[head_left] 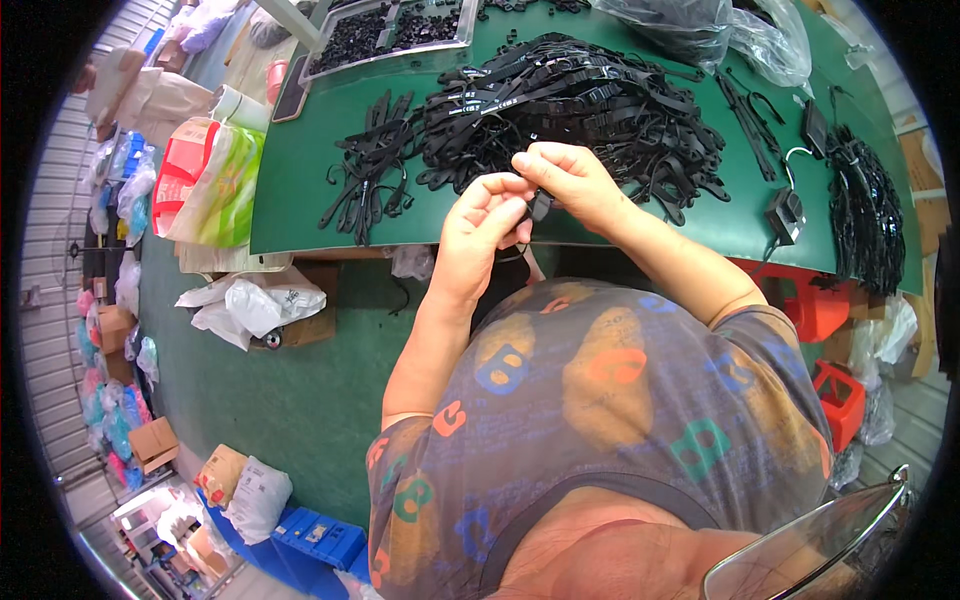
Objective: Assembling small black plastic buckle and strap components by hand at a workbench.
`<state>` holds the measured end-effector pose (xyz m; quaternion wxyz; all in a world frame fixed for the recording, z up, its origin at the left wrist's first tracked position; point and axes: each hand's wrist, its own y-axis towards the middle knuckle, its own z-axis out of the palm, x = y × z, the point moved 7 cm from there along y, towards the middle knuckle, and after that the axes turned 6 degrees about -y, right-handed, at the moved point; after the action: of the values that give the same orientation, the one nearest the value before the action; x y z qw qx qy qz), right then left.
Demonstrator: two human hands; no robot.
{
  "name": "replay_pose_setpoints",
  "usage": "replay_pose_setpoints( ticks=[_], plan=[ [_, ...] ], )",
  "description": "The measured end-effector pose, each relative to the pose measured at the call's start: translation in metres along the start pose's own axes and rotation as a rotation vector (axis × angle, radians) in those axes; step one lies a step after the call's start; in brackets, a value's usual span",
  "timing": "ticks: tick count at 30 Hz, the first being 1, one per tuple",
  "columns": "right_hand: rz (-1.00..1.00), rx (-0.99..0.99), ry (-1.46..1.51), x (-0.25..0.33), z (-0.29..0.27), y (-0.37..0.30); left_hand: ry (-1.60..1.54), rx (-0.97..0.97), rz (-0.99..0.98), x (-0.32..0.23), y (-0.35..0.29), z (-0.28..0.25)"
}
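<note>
Black strap piece (540, 207), mostly hidden, sits pinched between our left hand (488, 215) and right hand (575, 182), both curled onto it, at the near edge of the table (300, 175), probably so we can handle it close up. We have the strap pile (600, 115) just beyond, presumably for easy reach.

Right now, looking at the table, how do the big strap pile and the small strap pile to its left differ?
The big pile spreads wide and heaps up, while the small pile is narrow and looks flatter.
The big pile shows white marks on some straps; the small pile shows none plainly.
Both are black, loosely tangled and lie on the green table.
</note>
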<state>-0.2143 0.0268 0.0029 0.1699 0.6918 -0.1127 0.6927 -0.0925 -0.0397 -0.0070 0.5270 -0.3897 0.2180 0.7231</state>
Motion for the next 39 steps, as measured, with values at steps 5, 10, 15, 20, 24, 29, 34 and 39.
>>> replay_pose_setpoints(
  ticks=[5,10,15,20,24,29,34,39],
  plan=[
    [-0.047,-0.017,-0.102,0.008,0.003,-0.003,0.176,-0.001,0.019,0.005,0.001,-0.005],
    [-0.103,-0.103,-0.341,0.016,0.001,-0.004,0.321,-0.054,0.081,0.006,0.001,-0.011],
    [-0.018,0.001,-0.432,0.007,-0.002,-0.005,0.311,-0.05,0.125,0.005,0.0,-0.008],
    [-0.095,-0.122,-0.222,0.015,0.0,-0.012,0.383,-0.055,0.146,-0.001,0.002,-0.001],
    [-0.246,-0.111,-0.43,0.02,-0.003,-0.015,0.723,-0.134,0.439,-0.015,-0.002,0.013],
    [-0.307,-0.093,-0.484,0.03,0.0,-0.014,0.706,-0.162,0.344,-0.016,-0.004,0.002],
    [-0.289,-0.13,-0.328,0.028,-0.002,-0.009,0.442,-0.168,0.315,-0.013,-0.006,0.01],
    [-0.406,-0.144,-0.674,0.049,-0.005,-0.012,0.519,-0.023,0.483,-0.025,-0.017,0.013]
  ],
)
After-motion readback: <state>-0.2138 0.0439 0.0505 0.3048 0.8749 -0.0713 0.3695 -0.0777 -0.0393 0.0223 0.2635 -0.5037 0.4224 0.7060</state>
